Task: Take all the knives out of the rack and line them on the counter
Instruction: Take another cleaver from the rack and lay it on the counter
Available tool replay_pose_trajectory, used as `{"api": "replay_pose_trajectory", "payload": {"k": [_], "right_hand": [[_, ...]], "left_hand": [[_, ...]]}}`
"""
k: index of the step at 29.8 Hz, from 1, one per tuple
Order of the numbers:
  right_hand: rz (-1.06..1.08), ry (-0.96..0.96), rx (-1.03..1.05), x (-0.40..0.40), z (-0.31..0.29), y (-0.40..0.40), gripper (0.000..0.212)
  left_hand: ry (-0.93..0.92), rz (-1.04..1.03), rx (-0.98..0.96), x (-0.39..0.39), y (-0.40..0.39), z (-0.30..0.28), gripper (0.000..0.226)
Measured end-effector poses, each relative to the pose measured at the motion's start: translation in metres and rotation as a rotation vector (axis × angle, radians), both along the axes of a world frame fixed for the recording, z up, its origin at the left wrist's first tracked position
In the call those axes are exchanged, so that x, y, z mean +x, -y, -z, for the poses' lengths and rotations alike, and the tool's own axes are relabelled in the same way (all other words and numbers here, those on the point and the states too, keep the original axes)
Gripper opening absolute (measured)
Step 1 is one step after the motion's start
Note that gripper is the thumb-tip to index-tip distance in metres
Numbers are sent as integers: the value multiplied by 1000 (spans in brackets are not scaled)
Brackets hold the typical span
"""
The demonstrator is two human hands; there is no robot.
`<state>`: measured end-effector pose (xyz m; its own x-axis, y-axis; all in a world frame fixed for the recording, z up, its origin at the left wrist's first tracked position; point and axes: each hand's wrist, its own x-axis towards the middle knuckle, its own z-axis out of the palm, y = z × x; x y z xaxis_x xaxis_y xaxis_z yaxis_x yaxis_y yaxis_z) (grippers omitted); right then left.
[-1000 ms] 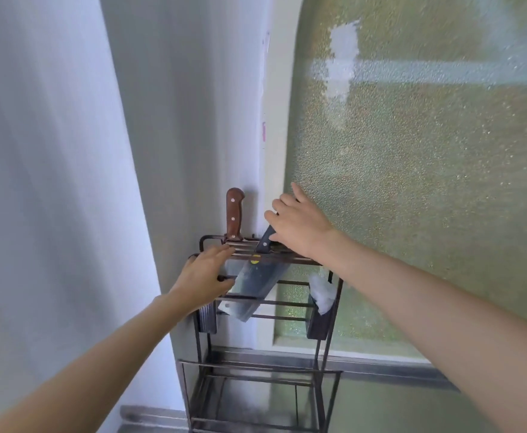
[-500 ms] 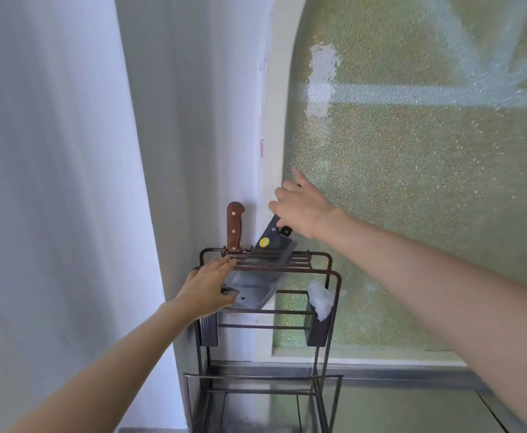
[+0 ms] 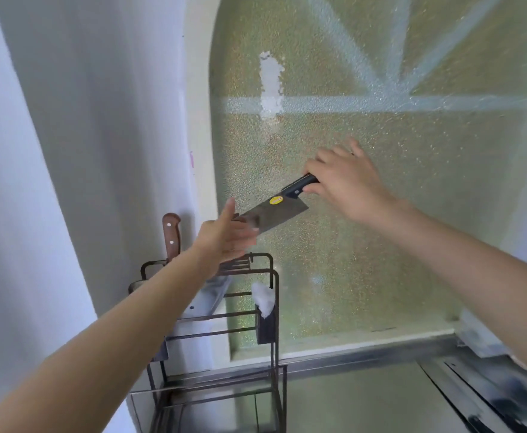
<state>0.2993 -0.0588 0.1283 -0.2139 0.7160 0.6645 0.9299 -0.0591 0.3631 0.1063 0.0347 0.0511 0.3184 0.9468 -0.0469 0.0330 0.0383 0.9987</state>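
Observation:
My right hand (image 3: 346,182) grips the black handle of a cleaver (image 3: 271,214) with a yellow sticker, held in the air above the dark wire rack (image 3: 271,295). The blade slants down to the left. My left hand (image 3: 224,239) is open beside the blade tip, fingers spread, just above the rack's top rail. A second knife with a brown wooden handle (image 3: 171,235) still stands in the rack at the back left; its blade (image 3: 206,298) shows through the wires.
The rack stands in the corner against a white wall (image 3: 68,151) and a frosted green window (image 3: 381,245). A white wad (image 3: 263,298) sits in the rack's side cup. The steel counter (image 3: 365,395) lies to the right, with a sink edge (image 3: 490,395) further right.
My right hand has pulled the cleaver up and right, fully out of the rack. My left hand let go of the rack's rail and rose toward the blade.

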Motion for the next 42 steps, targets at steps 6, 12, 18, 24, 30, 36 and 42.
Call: {"api": "replay_pose_trajectory", "payload": {"k": [6,12,18,24,30,36,42], "right_hand": [[123,-115,107,76,71,64,20],[269,-359,-108,138,156,125,27],[324,-895,-270,179,258,171,35],[484,-743,-299,209,367,192,32],[615,-700,-358,231,432,193,29],[607,-907,-508,241,497,188,40],[665,-795,-549,236,516,170,30]], "left_hand": [[166,156,-260,106,35,8,22],[87,271,-331,204,64,67,21],[-82,480,-219,284,94,146,9],[-220,591,-266,335,111,239,9],[-534,525,-184,358,115,336,32],[-1237,889,325,333,105,406,91],[-1354,985,384,325,101,429,101]]}}
